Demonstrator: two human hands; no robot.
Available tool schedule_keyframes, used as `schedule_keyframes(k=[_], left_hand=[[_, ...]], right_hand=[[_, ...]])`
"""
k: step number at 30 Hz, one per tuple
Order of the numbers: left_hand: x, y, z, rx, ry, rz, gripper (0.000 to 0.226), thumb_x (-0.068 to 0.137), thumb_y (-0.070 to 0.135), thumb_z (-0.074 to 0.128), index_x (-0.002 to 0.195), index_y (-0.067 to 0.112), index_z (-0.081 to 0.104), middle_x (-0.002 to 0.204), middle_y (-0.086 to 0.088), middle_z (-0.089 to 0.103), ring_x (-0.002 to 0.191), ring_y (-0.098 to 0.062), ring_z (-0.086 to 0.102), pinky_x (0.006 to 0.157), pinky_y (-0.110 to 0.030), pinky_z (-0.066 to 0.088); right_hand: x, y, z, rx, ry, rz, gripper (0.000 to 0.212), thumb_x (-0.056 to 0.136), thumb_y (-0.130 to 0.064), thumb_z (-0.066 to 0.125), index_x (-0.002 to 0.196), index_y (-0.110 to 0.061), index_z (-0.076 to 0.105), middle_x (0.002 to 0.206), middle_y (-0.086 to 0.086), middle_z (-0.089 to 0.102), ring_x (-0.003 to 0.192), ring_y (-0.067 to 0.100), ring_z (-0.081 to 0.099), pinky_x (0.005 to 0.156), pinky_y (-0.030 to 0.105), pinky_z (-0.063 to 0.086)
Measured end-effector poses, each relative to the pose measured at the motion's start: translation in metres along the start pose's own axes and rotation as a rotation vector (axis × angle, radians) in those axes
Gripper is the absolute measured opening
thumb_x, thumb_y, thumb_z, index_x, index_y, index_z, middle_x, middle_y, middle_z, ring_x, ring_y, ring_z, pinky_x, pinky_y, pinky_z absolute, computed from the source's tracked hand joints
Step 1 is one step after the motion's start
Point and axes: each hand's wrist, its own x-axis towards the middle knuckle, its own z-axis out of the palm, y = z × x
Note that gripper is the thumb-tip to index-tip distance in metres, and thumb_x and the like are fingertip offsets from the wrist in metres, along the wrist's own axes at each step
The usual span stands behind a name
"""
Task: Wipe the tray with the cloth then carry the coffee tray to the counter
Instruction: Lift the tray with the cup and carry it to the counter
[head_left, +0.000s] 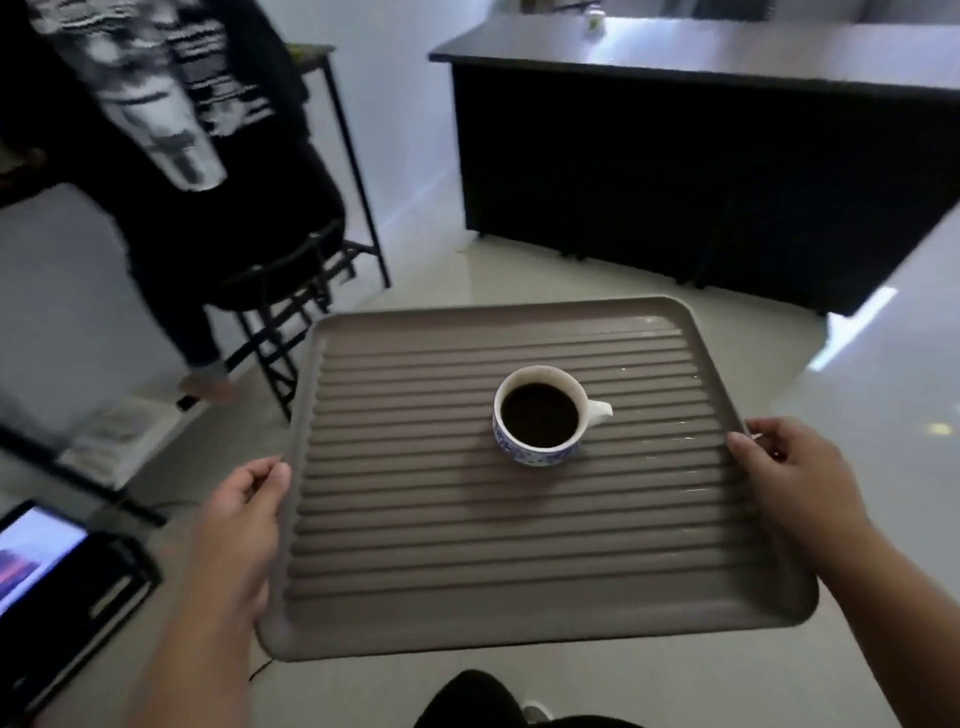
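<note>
A person carries a large grey-brown rectangular plastic tray (519, 561) with a ribbed floor and rounded corners, held in the air above a pale glossy floor (857, 467). The left hand (244, 525) grips the tray's left rim near its middle; the fingers are curled together around the edge, their tips folded over the raised lip, while the thumb's position cannot be told. The right hand (795, 478) grips the right rim a little farther away, the thumb lying on top of the lip and the fingers wrapped under the edge, where they are mostly hidden.

A white ceramic cup with a blue pattern (543, 415) stands upright on the ribs, slightly far of the tray's centre and apart from both hands. It is nearly full of dark coffee, and its handle points right.

Far and to the right stands a long black counter with a dark glossy top (701, 156), well apart from the tray. At the far left a second person in dark clothes with a black-and-white printed top (156, 104) stands beside a black metal bar stool (291, 296), one bare foot on the floor. In the near left corner a dark device with a lit screen (36, 551) is partly in view. The carrier's own dark-clothed knee (467, 696) shows below the tray's near edge.
</note>
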Motion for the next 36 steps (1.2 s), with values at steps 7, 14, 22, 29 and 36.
schedule_keyframes(k=[7, 14, 22, 29, 36], left_hand=[[0.039, 0.052, 0.185, -0.007, -0.326, 0.000, 0.015, 0.099, 0.013, 0.045, 0.106, 0.012, 0.058, 0.086, -0.009, 0.064, 0.074, -0.019, 0.060, 0.063, -0.031, 0.053], [0.091, 0.095, 0.383, 0.044, -0.532, 0.046, 0.015, 0.095, 0.008, 0.051, 0.087, 0.017, 0.059, 0.087, -0.010, 0.063, 0.074, -0.018, 0.057, 0.066, -0.027, 0.052], [0.143, 0.180, 0.605, 0.131, -0.716, 0.172, 0.009, 0.094, 0.008, 0.053, 0.099, 0.009, 0.059, 0.085, -0.008, 0.063, 0.071, -0.016, 0.057, 0.063, -0.027, 0.047], [0.172, 0.221, 0.785, 0.144, -0.778, 0.180, 0.017, 0.094, 0.011, 0.055, 0.108, 0.004, 0.059, 0.093, -0.012, 0.065, 0.076, -0.019, 0.059, 0.072, -0.032, 0.049], [0.180, 0.270, 0.940, 0.129, -0.709, 0.195, 0.014, 0.094, 0.010, 0.054, 0.105, 0.007, 0.061, 0.090, -0.009, 0.066, 0.076, -0.017, 0.060, 0.071, -0.031, 0.049]], right_hand=[[0.061, 0.076, -0.081, 0.042, 0.211, 0.235, 0.011, 0.088, -0.023, 0.062, 0.098, -0.018, 0.064, 0.081, 0.006, 0.067, 0.079, 0.027, 0.063, 0.073, 0.037, 0.047], [0.163, 0.136, -0.137, 0.005, 0.374, 0.419, 0.009, 0.087, -0.021, 0.063, 0.096, -0.018, 0.063, 0.082, 0.005, 0.066, 0.081, 0.028, 0.061, 0.073, 0.037, 0.044], [0.313, 0.170, -0.209, -0.016, 0.537, 0.519, 0.009, 0.085, -0.023, 0.065, 0.093, -0.019, 0.064, 0.077, 0.002, 0.065, 0.079, 0.029, 0.060, 0.074, 0.037, 0.045], [0.450, 0.219, -0.268, 0.019, 0.588, 0.525, 0.004, 0.085, -0.022, 0.065, 0.088, -0.020, 0.063, 0.077, 0.004, 0.065, 0.075, 0.025, 0.057, 0.071, 0.030, 0.037], [0.613, 0.276, -0.337, 0.038, 0.546, 0.478, 0.004, 0.085, -0.021, 0.065, 0.086, -0.018, 0.064, 0.074, 0.005, 0.065, 0.076, 0.028, 0.060, 0.071, 0.034, 0.044]])
